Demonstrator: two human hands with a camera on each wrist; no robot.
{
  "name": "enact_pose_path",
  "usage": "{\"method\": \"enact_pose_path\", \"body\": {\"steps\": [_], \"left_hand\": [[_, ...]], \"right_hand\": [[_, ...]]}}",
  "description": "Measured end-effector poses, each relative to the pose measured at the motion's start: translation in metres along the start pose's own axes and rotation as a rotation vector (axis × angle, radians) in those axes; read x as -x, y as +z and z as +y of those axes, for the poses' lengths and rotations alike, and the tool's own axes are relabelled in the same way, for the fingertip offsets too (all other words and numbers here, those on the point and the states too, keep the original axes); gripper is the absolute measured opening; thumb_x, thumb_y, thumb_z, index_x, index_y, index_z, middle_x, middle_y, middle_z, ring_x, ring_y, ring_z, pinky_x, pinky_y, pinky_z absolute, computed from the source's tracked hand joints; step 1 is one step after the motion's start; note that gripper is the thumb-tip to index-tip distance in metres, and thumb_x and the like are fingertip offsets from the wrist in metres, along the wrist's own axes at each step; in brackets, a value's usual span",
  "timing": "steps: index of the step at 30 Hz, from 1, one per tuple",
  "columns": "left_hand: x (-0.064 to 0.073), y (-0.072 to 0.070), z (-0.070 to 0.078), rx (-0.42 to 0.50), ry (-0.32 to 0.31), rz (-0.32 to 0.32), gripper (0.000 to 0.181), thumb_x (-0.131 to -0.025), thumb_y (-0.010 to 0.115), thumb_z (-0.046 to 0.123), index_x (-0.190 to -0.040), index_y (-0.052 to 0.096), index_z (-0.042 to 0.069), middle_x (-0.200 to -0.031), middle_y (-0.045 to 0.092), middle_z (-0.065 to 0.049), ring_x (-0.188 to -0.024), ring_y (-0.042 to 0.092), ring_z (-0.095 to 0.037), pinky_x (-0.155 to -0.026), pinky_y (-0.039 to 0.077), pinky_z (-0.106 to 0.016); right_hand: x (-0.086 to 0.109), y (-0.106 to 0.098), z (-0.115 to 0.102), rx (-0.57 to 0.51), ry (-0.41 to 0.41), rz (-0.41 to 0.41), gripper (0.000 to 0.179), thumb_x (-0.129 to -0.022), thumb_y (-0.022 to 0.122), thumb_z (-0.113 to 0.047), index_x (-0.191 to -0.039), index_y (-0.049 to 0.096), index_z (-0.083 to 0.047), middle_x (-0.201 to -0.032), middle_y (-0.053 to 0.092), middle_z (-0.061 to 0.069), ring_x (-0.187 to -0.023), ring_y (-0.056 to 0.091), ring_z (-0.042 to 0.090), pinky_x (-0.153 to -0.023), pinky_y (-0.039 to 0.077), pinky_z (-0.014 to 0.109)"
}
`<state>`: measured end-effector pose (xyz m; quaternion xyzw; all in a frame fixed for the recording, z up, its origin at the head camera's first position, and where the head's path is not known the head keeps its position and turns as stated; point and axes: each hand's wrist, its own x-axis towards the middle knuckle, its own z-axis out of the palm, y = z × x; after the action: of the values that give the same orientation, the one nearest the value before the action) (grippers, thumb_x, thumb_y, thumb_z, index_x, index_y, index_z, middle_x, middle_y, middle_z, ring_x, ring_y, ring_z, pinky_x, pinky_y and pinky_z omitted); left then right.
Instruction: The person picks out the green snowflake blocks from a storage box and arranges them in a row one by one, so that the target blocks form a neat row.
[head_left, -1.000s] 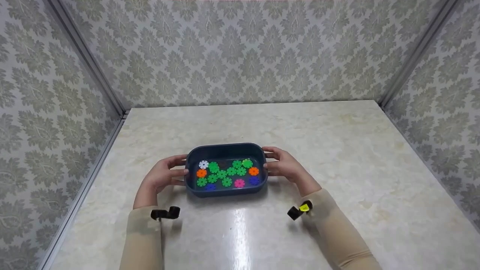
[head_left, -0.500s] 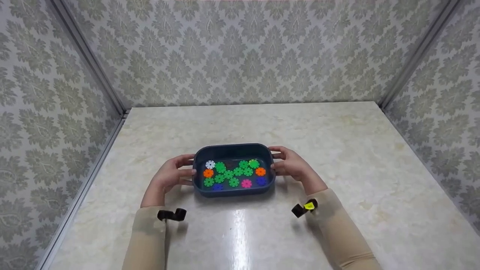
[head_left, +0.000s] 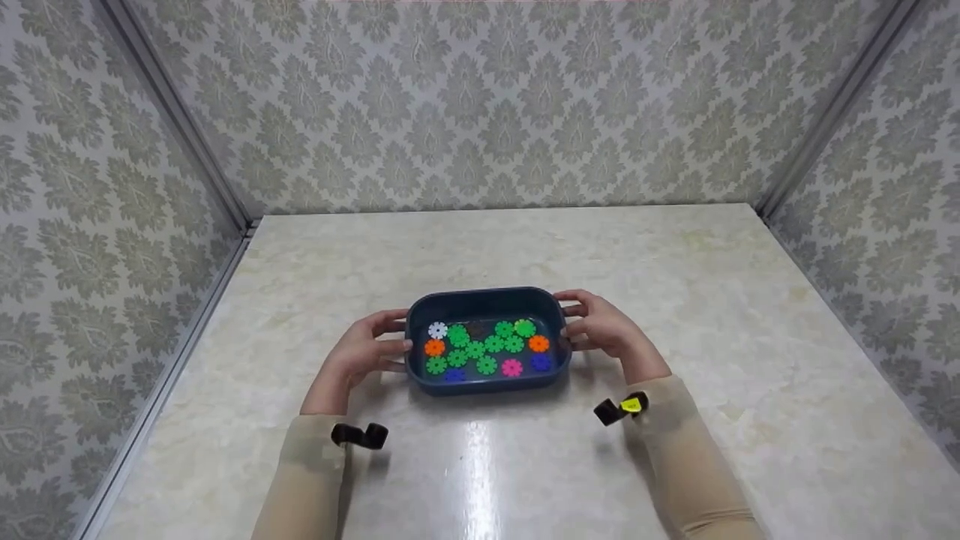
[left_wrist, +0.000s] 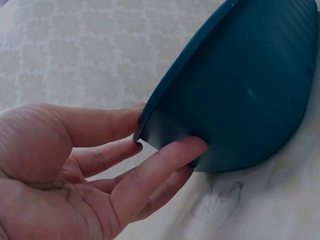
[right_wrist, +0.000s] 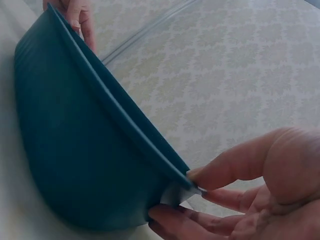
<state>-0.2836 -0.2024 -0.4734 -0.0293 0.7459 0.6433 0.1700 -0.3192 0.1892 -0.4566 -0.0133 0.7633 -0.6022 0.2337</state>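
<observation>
A dark teal plastic basin (head_left: 487, 387) with rounded corners is between my two hands. Several flat notched discs lie on its floor: mostly green discs (head_left: 475, 349), plus a white disc (head_left: 437, 330), orange discs (head_left: 538, 343), a pink disc (head_left: 511, 367) and blue ones. My left hand (head_left: 365, 349) grips the left end, thumb on the rim and fingers against the outer wall, as the left wrist view shows. At the opposite end my right hand (head_left: 604, 328) pinches the rim (right_wrist: 172, 172) the same way. The basin's underside is hidden in the head view.
The pale marbled table (head_left: 480, 247) extends around the basin. Patterned walls (head_left: 480, 105) enclose its back and both sides, with metal strips at the corners. A black wrist camera (head_left: 360, 435) sits on the left sleeve, another black camera (head_left: 621, 407) on the right.
Both hands and the basin have shifted steadily to the right across the table. The discs have travelled with the basin and keep the same layout.
</observation>
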Motion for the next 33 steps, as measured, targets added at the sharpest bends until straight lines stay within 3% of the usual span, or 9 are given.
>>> {"method": "enact_pose_path", "body": {"steps": [8,15,19,21,24,28,30,33], "left_hand": [[-0.004,0.013,-0.001,0.026,0.025,-0.017,0.064,-0.096,0.067,-0.002,-0.154,0.044,0.009,-0.153,0.045,-0.024,-0.098,0.071,-0.024,-0.076,0.065,-0.038],[-0.002,0.018,0.003,0.019,0.008,0.003,0.064,-0.095,0.068,-0.001,-0.154,0.046,0.01,-0.152,0.047,-0.022,-0.097,0.07,-0.023,-0.075,0.065,-0.038],[0.0,0.018,0.005,0.01,0.0,0.002,0.064,-0.096,0.068,-0.001,-0.154,0.045,0.01,-0.153,0.047,-0.022,-0.098,0.071,-0.025,-0.077,0.065,-0.039],[0.001,0.018,0.006,0.01,-0.005,0.002,0.065,-0.096,0.068,-0.001,-0.155,0.044,0.01,-0.153,0.047,-0.022,-0.098,0.071,-0.024,-0.078,0.065,-0.039],[0.001,0.018,0.006,0.014,-0.011,0.001,0.065,-0.096,0.068,-0.001,-0.155,0.044,0.011,-0.153,0.047,-0.022,-0.097,0.071,-0.023,-0.077,0.065,-0.039],[0.001,0.017,0.006,0.002,-0.019,0.002,0.065,-0.096,0.068,0.001,-0.155,0.044,0.011,-0.153,0.048,-0.022,-0.098,0.071,-0.021,-0.077,0.065,-0.037],[0.002,0.017,0.007,0.001,-0.024,0.009,0.063,-0.097,0.068,0.003,-0.155,0.045,0.01,-0.152,0.048,-0.022,-0.101,0.07,-0.021,-0.078,0.064,-0.036],[0.002,0.018,0.007,0.011,-0.032,0.024,0.06,-0.098,0.068,0.005,-0.154,0.047,0.009,-0.151,0.05,-0.021,-0.108,0.069,-0.023,-0.081,0.064,-0.036]], "right_hand": [[0.003,-0.011,0.0,0.043,0.039,0.022,0.077,-0.086,0.061,0.011,-0.156,0.036,-0.011,-0.151,0.046,0.024,-0.093,0.063,0.021,-0.076,0.062,0.031],[0.005,-0.015,0.0,0.05,0.045,0.014,0.077,-0.088,0.063,0.009,-0.157,0.034,-0.011,-0.153,0.045,0.025,-0.095,0.063,0.021,-0.077,0.062,0.032],[0.006,-0.014,-0.003,0.093,0.034,0.03,0.078,-0.091,0.066,0.003,-0.159,0.032,-0.01,-0.156,0.042,0.024,-0.111,0.064,0.027,-0.085,0.062,0.036],[0.007,-0.013,-0.005,0.113,-0.005,0.071,0.078,-0.092,0.068,0.0,-0.16,0.031,-0.009,-0.158,0.041,0.024,-0.125,0.06,0.033,-0.096,0.059,0.042],[0.008,-0.008,-0.009,0.115,-0.129,0.192,0.073,-0.092,0.071,-0.003,-0.157,0.037,-0.006,-0.158,0.043,0.022,-0.14,0.05,0.038,-0.109,0.05,0.05],[0.009,0.004,-0.013,0.063,-0.336,0.351,0.058,-0.092,0.073,-0.002,-0.146,0.052,-0.004,-0.151,0.052,0.018,-0.14,0.051,0.036,-0.112,0.048,0.053],[0.009,0.013,-0.014,0.041,-0.415,0.368,0.052,-0.091,0.074,-0.001,-0.141,0.057,-0.003,-0.147,0.056,0.017,-0.137,0.054,0.034,-0.112,0.048,0.053],[0.008,0.025,-0.013,0.027,-0.486,0.325,0.047,-0.091,0.073,0.001,-0.136,0.06,-0.002,-0.144,0.059,0.018,-0.134,0.056,0.034,-0.115,0.045,0.054]]}}
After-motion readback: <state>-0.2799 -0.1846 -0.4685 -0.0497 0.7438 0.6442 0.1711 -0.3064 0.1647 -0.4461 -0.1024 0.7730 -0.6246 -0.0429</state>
